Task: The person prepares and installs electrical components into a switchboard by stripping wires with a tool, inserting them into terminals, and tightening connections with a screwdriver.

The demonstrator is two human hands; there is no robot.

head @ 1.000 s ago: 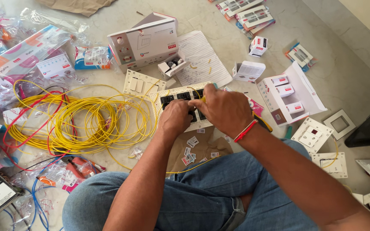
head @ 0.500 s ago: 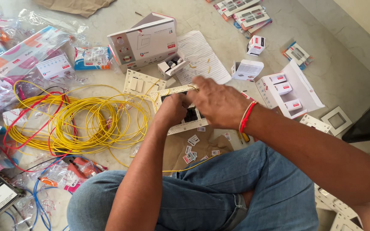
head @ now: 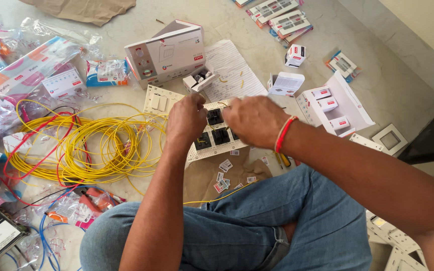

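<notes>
Since a moment ago the switch plate (head: 216, 134) has been turned module-backs up, left hand (head: 187, 118) and right hand (head: 254, 120) gripping its far edge, exposing terminals for wiring.

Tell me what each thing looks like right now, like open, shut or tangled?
Left hand: gripping the switch plate's edge.
Right hand: on the switch plate, blurred.
Switch plate: lying flat, dark modules fitted.
Yellow wire: loosely coiled on the floor.
Big white box: flap open.
Small box: open, parts inside.
</notes>
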